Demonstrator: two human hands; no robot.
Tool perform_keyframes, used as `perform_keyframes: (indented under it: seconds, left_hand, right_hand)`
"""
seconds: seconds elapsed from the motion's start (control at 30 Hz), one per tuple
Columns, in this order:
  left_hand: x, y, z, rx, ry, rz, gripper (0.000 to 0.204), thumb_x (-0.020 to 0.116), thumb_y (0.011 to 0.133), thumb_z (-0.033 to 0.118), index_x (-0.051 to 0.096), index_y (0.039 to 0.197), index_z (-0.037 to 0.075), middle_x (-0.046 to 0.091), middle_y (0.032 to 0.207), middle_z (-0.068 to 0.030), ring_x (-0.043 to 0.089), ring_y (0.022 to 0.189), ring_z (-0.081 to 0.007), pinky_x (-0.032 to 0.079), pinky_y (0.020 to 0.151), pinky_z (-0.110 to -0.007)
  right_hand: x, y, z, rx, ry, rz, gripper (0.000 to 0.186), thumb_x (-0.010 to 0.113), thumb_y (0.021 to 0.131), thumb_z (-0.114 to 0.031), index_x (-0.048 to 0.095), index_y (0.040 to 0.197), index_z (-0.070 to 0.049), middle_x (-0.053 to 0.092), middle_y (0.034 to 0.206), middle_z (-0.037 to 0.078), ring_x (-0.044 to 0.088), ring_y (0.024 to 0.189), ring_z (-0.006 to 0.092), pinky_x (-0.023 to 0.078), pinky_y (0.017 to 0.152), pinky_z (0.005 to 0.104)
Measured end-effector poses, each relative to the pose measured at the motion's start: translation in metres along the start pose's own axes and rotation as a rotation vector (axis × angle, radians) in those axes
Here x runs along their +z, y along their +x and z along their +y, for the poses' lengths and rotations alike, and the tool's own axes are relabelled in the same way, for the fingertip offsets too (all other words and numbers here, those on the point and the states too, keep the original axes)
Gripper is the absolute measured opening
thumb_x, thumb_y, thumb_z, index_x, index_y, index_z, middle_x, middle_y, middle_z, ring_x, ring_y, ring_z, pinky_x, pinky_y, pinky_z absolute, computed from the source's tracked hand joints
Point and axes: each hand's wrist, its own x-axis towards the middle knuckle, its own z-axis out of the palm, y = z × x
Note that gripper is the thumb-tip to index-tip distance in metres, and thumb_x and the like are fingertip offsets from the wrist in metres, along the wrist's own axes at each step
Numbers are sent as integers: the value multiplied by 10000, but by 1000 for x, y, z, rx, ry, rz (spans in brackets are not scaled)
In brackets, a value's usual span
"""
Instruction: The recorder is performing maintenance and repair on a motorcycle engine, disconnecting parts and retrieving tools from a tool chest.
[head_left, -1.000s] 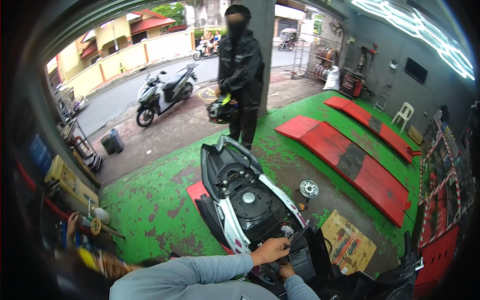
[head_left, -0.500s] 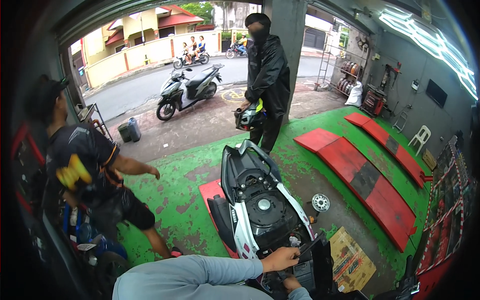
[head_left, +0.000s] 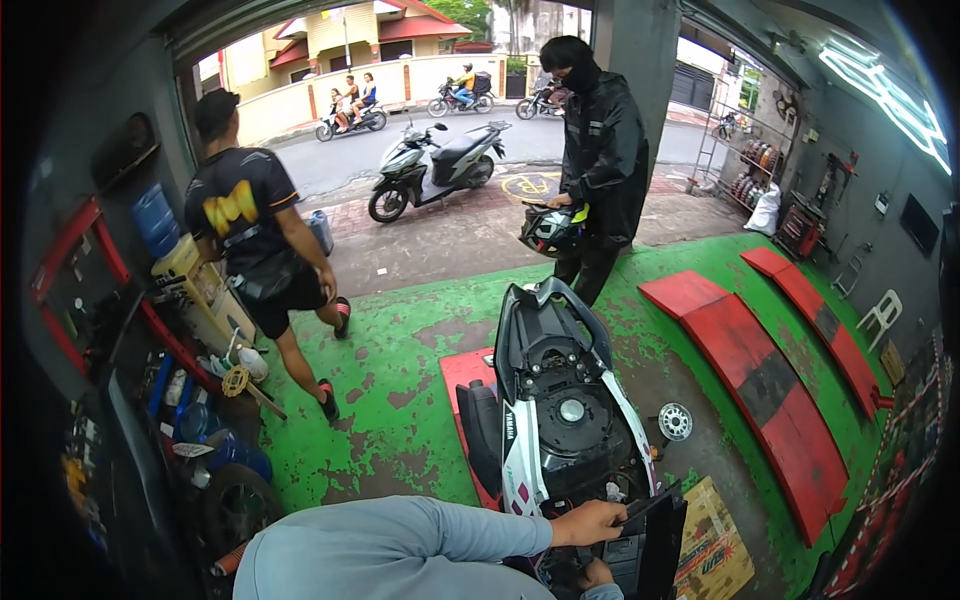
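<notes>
Here's the scooter [head_left: 590, 445] right in front of me, tail [head_left: 537, 318] aimed at the street [head_left: 305, 170], long axis running out from my hands, angled slightly left. Smooth white side panel [head_left: 521, 455], round shiny cap [head_left: 571, 410], curved black rail [head_left: 600, 340], peeling green floor [head_left: 410, 345]. My left hand [head_left: 588, 523] curls its fingers at a black panel [head_left: 655, 540], grip unclear; my right hand [head_left: 597, 574] sits low, fingers hidden, can't tell.

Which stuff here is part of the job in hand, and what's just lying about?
Job in hand, likely:
stripped scooter
dark panel by the left hand
possibly the silver disc

Just about:
parked scooter outside
near red ramp
white chair
blue water jug
</notes>
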Motion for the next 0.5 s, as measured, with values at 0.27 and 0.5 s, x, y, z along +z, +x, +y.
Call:
perform_keyframes:
  seconds: [0.27,0.5]
  left_hand:
    - [-3,-3,-2,-5,8,3,242,690,860,148,601,1020,-10,595,728,-161,597,666,-311,446,624,-433]
    - [0,-5,-4,-8,11,4,249,692,875,158,607,1042,-5,614,733,-163,619,682,-316,464,641,-429]
  right_hand:
    - [-6,-8,3,-40,-70,18,384,588,827,-29,641,1201,39,704,1114,217,678,1029,388,522,876,403]
    - [-19,-18,9,-80,-102,68,377,590,833,-41,644,1199,36,705,1117,217,679,1033,383,522,876,402]
